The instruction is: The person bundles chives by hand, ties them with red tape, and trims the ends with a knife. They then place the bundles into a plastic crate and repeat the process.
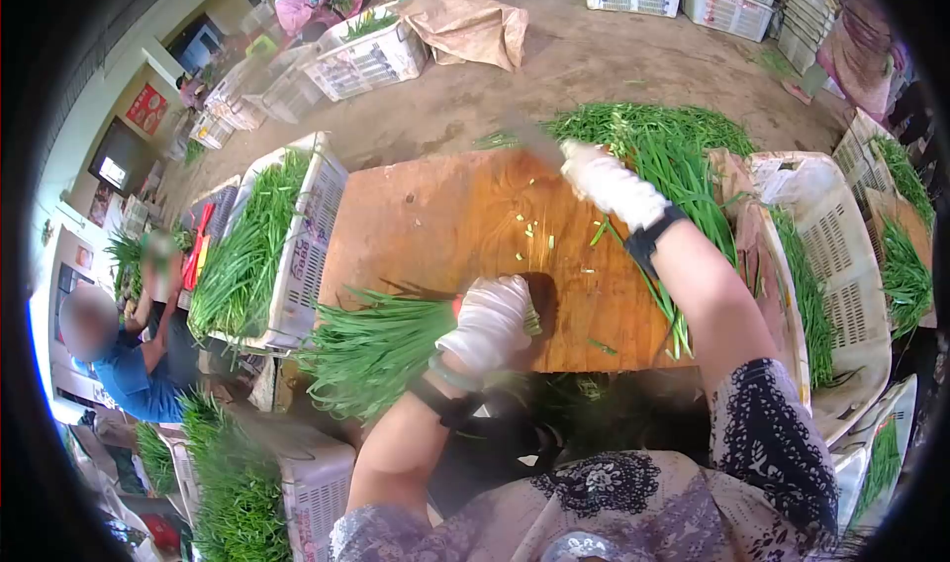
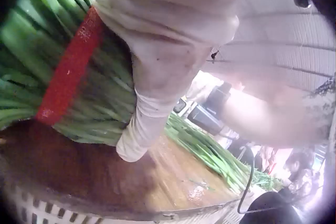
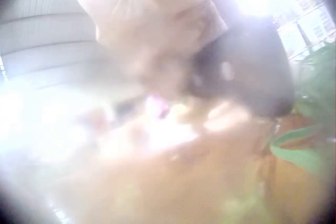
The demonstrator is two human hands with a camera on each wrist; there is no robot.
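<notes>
Head view bright, edges fisheye-bent; dark shadow beside left hand; right wrist view blurred, glare-washed.

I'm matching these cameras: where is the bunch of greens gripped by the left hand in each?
Head: bunch of greens, lower left of centre, gripped by the left hand.
Left wrist: upper left, crossed by a red band.
Right wrist: not discernible in the blur.
Shared landmark: wooden board, seemingly the blurred brown surface low in the right wrist view.

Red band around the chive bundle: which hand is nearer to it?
Left. The left hand grips the chive bundle beside the red band; the right hand holds a knife near the far edge of the wooden board.
</notes>
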